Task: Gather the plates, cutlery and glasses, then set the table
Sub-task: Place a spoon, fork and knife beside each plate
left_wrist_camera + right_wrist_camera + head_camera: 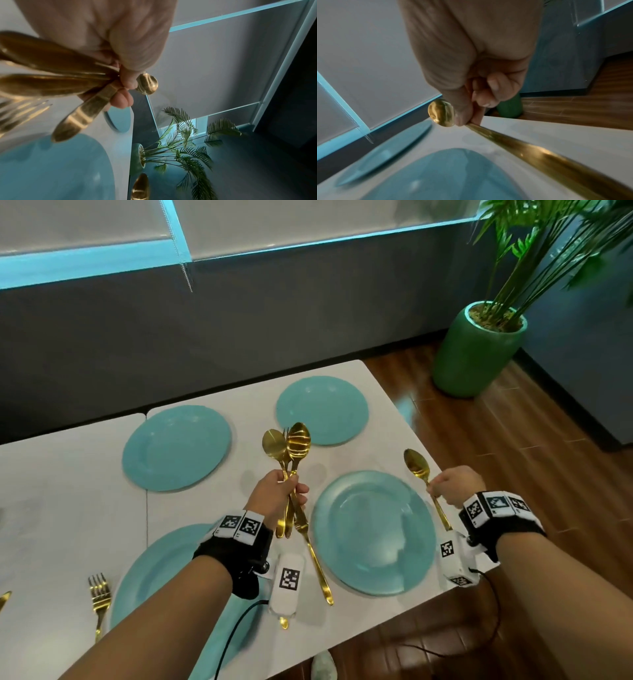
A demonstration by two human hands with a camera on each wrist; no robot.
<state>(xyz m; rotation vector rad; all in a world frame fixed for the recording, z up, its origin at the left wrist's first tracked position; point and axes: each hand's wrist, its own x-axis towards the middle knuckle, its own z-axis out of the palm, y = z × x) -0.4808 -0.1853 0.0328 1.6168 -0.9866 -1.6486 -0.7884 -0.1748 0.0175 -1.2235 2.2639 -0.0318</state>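
A dark grey wall [239, 330] with pale panels and teal-lit trim runs behind a white table [68, 508], and brown wood flooring [496, 440] lies to the right of it. In the corner beyond the table's far right end a palm [534, 251] stands in a green pot [476, 354], well apart from the settings. Four teal plates lie flat on the table: far-left plate [176, 448], far-right plate [322, 409], near-right plate [373, 532] and near-left plate [161, 577], the last partly hidden by the left forearm. A gold fork [99, 601] lies left of the near-left plate, and another gold fork [317, 563] lies just left of the near-right plate. The left hand [274, 494] is curled round a bundle of gold cutlery [289, 453], two spoon bowls and fork tines showing above the fist, held over the table between the plates. The right hand [455, 486] pinches the handle of a single gold spoon [416, 462] just right of the near-right plate, by the table's edge.
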